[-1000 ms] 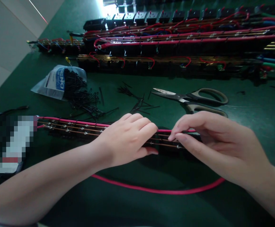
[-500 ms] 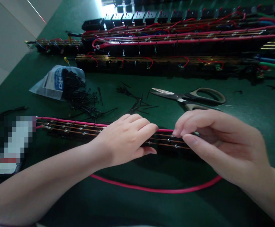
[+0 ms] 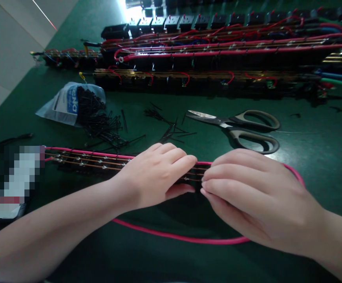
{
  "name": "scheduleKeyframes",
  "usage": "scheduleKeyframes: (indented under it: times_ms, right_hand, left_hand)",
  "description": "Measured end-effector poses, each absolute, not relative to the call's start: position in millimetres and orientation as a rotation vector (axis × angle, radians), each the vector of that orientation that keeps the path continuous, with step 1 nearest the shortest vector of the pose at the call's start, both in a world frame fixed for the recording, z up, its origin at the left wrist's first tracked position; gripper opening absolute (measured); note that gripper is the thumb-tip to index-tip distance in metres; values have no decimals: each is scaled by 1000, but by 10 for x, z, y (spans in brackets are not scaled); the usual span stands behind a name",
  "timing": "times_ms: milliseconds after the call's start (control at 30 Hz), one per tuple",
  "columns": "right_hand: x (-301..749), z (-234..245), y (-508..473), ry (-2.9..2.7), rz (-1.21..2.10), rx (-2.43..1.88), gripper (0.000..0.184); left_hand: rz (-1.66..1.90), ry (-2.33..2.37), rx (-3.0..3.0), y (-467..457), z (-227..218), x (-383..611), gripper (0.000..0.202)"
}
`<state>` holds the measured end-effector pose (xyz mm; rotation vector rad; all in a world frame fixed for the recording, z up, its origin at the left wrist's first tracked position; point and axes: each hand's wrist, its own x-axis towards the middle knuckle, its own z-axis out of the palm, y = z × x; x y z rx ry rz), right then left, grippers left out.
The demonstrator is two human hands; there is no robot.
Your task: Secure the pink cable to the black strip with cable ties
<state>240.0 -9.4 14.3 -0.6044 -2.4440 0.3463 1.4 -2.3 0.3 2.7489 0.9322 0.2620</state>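
A long black strip with copper rods (image 3: pixel 82 160) along its top lies across the green table. My left hand (image 3: pixel 159 175) is closed over the middle of it, thumb on the near side and fingers across the top. At the strip's near edge, just right of that thumb, my right hand (image 3: pixel 256 196) has its thumb and fingertips pinched together. Whatever the pinch holds is hidden. A thick red cable (image 3: pixel 185 237) runs along the strip's far edge, loops out past its right end and curves back on the near side, passing behind my right hand.
Beyond the strip lie scissors (image 3: pixel 225 125) with dark handles, several loose black cable ties (image 3: pixel 171 131) and a plastic bag (image 3: pixel 61 103) spilling more ties. Further back are several wired strips (image 3: pixel 206 80). A blurred pale object (image 3: pixel 17 181) is at the left.
My right hand has moved left and turned over, back now upward, with its fingertips brought down to the strip's near edge. My left hand has stayed in place.
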Motion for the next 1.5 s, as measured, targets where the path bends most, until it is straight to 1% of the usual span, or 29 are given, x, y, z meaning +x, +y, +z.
scheduleKeyframes:
  times_ms: [67,233,400,567,767,1067,1267,1500]
  right_hand:
    - [2382,95,-90,-2463,345,-629,19]
    - [2357,-18,-58,-2427,472,-642,22]
    - [2363,29,-30,-2420,559,-650,23]
    - [2379,62,-28,-2408,661,-672,19]
    - [2399,64,-15,-2362,672,-723,18]
    - [2380,29,-19,-2306,596,-818,18]
    - [2389,47,-4,-2272,637,-933,14]
    - [2412,49,20,-2265,661,-1000,11]
  left_hand:
    - [260,941,2742,-22,6,16,31]
    - [254,956,2737,-17,10,32,33]
    - [247,985,2718,-21,16,53,31]
    - [305,972,2683,-21,15,37,40]
    - [392,911,2684,-55,40,35,30]
    - [521,1029,2504,-114,31,49,53]
    - [498,1017,2516,-95,22,51,43]
    - [503,971,2554,-83,15,45,41]
